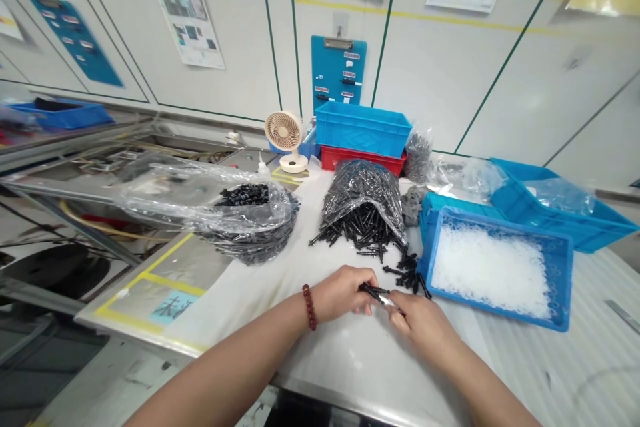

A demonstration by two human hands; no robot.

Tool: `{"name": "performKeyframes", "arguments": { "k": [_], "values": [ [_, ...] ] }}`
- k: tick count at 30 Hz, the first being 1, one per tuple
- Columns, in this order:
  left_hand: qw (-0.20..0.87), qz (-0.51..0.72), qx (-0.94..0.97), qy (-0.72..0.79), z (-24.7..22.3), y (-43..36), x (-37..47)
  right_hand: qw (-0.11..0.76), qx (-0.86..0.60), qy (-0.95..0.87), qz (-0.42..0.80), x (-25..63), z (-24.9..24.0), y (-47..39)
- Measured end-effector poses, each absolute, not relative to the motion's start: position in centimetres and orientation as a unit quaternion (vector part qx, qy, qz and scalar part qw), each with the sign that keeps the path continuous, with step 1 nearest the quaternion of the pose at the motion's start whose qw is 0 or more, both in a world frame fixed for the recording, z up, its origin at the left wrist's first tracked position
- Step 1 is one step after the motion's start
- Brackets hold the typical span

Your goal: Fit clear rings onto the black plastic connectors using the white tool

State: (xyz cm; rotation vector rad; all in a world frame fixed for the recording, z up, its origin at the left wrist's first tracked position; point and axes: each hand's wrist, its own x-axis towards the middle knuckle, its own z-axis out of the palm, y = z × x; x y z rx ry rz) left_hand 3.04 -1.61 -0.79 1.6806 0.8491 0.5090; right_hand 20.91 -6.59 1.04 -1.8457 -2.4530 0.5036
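From the head view, the left hand's (345, 295) grip is pinching black sticks (371, 290) above the counter (345, 360)! The right hand's (420, 320) grip pinches a shiny piece (386, 301) right by them. Ahead, more sticks spill from a plastic bag (345, 188), left of a blue tray (564, 280).

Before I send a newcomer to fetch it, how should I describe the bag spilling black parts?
On the table, find the red bin under a blue bin. Directly in front of these lies a plastic bag, mouth facing away from them. Unlike the bag to its left, it spills black parts onto the table.
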Motion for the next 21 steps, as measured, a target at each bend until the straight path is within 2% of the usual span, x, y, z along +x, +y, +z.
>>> {"name": "performKeyframes", "arguments": {
  "k": [7,14,21],
  "values": [
    [0.606,0.200,0.682,0.358,-0.49,-1.71,3.18,0.007,-0.613,-0.778,0.139,20.78,0.91,-6.63],
    [0.655,0.199,0.644,0.341,-0.13,-1.17,2.87,0.082,-0.561,-0.796,0.211,21.04,1.22,-6.61],
    [0.638,0.205,0.658,0.344,-0.46,-0.92,2.54,0.111,-0.529,-0.804,0.248,21.48,1.16,-6.49]
  ]
}}
